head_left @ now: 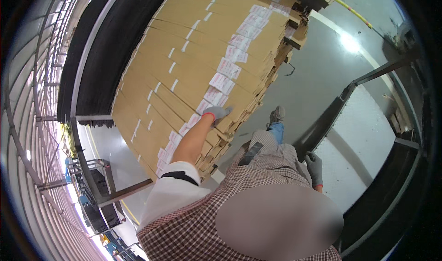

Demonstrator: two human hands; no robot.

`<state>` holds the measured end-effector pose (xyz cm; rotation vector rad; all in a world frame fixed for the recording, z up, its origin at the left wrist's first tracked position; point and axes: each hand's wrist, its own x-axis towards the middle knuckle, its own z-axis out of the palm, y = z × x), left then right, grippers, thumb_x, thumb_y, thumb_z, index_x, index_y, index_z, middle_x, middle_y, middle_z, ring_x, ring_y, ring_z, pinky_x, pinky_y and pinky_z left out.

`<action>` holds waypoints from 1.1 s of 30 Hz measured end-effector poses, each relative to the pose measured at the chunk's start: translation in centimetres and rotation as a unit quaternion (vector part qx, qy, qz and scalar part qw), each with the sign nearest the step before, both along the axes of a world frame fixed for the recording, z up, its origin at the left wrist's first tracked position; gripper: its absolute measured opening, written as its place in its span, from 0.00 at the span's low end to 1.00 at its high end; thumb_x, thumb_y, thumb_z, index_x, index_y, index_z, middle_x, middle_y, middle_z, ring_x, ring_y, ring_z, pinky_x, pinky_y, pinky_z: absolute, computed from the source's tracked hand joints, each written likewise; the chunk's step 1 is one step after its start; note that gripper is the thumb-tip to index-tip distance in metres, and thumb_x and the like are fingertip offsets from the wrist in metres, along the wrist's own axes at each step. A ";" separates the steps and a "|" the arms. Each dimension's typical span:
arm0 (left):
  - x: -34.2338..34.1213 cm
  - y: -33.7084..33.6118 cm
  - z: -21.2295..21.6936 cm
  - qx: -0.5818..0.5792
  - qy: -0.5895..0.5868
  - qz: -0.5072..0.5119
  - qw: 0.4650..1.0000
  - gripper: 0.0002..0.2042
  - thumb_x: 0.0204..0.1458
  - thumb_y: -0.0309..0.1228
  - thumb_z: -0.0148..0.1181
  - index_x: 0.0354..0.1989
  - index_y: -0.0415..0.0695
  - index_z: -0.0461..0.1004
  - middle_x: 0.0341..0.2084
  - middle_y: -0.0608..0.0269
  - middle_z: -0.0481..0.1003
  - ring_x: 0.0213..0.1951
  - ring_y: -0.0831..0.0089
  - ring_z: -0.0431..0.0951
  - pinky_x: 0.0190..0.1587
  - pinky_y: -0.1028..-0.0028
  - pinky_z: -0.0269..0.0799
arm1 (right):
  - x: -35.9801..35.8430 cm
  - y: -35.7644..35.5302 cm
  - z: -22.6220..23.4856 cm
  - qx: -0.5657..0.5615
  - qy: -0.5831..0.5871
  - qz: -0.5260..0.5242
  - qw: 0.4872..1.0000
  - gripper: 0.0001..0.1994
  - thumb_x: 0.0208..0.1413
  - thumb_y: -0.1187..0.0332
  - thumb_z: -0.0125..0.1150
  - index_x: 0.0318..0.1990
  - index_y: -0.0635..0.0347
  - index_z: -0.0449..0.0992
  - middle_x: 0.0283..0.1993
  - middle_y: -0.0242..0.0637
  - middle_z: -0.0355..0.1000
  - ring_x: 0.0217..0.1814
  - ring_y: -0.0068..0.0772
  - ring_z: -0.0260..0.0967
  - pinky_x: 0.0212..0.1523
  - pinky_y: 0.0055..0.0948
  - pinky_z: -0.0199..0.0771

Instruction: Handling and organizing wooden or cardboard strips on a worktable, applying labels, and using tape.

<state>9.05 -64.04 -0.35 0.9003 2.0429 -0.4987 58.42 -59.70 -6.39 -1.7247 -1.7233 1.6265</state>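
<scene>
A long, slanting row of flattened cardboard boxes lies to my left, packed in overlapping layers with pink-and-white labels along it. My left hand, in a grey glove with a red cuff, rests on the cardboard beside the labels. Its fingers are apart and partly blurred, and nothing shows in its grasp. By my right side hangs my right hand, in a matching glove, its fingers curled in with nothing visible in them. A white panel in a metal frame stands close to that hand.
Dark metal racks line the far left side of the boxes. Grey floor with a pale stripe runs between the boxes and the framed panel. A yellow-and-red pole is at the upper right. My shoe is on the floor ahead.
</scene>
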 end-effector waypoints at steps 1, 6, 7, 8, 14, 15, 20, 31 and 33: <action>-0.4 0.1 -0.2 -0.006 -0.020 -0.011 1.000 0.45 0.41 0.73 0.31 0.30 0.37 0.78 0.29 0.51 0.77 0.33 0.59 0.78 0.38 0.66 0.69 | 0.2 0.4 0.1 -0.001 -0.005 -0.005 1.000 0.13 0.53 0.68 0.55 0.41 0.68 0.75 0.34 0.39 0.76 0.33 0.21 0.70 0.34 0.22 0.68; 3.8 5.5 3.5 -0.040 0.103 -0.127 0.986 0.24 0.51 0.54 0.44 0.37 0.46 0.76 0.43 0.54 0.74 0.45 0.58 0.74 0.43 0.59 0.66 | -0.5 5.9 -0.5 0.030 -0.049 0.021 0.998 0.13 0.51 0.66 0.56 0.41 0.65 0.75 0.30 0.42 0.75 0.26 0.26 0.71 0.28 0.25 0.70; 4.1 5.9 2.2 0.062 0.172 -0.214 0.960 0.19 0.50 0.45 0.46 0.42 0.46 0.73 0.47 0.53 0.71 0.48 0.58 0.71 0.44 0.60 0.65 | -0.5 7.2 -0.6 0.043 -0.036 0.022 0.998 0.13 0.51 0.66 0.56 0.40 0.65 0.75 0.30 0.41 0.75 0.27 0.27 0.72 0.29 0.25 0.70; 4.1 6.0 1.2 0.161 0.238 -0.295 0.911 0.17 0.50 0.36 0.48 0.47 0.46 0.70 0.52 0.51 0.67 0.51 0.57 0.69 0.46 0.61 0.64 | -1.1 8.9 0.4 0.041 -0.040 0.028 0.998 0.13 0.51 0.66 0.56 0.40 0.65 0.75 0.30 0.41 0.75 0.27 0.27 0.72 0.29 0.25 0.70; 3.3 8.5 -0.7 0.350 0.180 -0.519 0.759 0.19 0.46 0.35 0.52 0.47 0.40 0.66 0.57 0.43 0.57 0.56 0.53 0.62 0.45 0.61 0.64 | -3.6 19.6 1.7 0.047 0.003 0.026 0.999 0.12 0.53 0.70 0.56 0.42 0.67 0.74 0.35 0.34 0.75 0.36 0.18 0.68 0.37 0.19 0.69; 3.6 9.6 -0.1 0.350 0.175 -0.520 0.759 0.19 0.46 0.35 0.52 0.47 0.40 0.66 0.57 0.43 0.57 0.56 0.53 0.62 0.45 0.61 0.64 | -3.9 20.9 2.3 0.055 0.021 -0.006 0.998 0.12 0.53 0.71 0.56 0.42 0.68 0.74 0.35 0.33 0.75 0.35 0.17 0.68 0.37 0.19 0.68; 3.3 19.4 4.3 0.006 -0.124 -0.162 0.979 0.34 0.45 0.61 0.49 0.44 0.39 0.68 0.48 0.39 0.66 0.47 0.48 0.71 0.40 0.59 0.69 | -4.8 23.5 5.3 -0.034 -0.026 -0.032 0.999 0.11 0.53 0.71 0.56 0.43 0.68 0.74 0.37 0.32 0.74 0.36 0.18 0.68 0.39 0.19 0.68; -0.5 28.5 2.4 -0.061 -0.096 0.064 0.991 0.38 0.47 0.65 0.40 0.47 0.39 0.71 0.38 0.39 0.73 0.39 0.50 0.75 0.41 0.59 0.70 | 0.0 31.3 0.3 0.034 0.015 0.009 0.999 0.13 0.51 0.67 0.54 0.41 0.66 0.74 0.36 0.43 0.75 0.39 0.32 0.72 0.40 0.28 0.69; 0.6 31.6 3.8 -0.050 0.024 -0.109 0.992 0.35 0.48 0.62 0.43 0.51 0.41 0.68 0.40 0.39 0.72 0.40 0.50 0.75 0.42 0.60 0.70 | 1.2 34.4 -0.2 0.050 0.000 0.033 0.998 0.13 0.51 0.68 0.54 0.41 0.66 0.74 0.36 0.44 0.75 0.39 0.33 0.73 0.40 0.28 0.69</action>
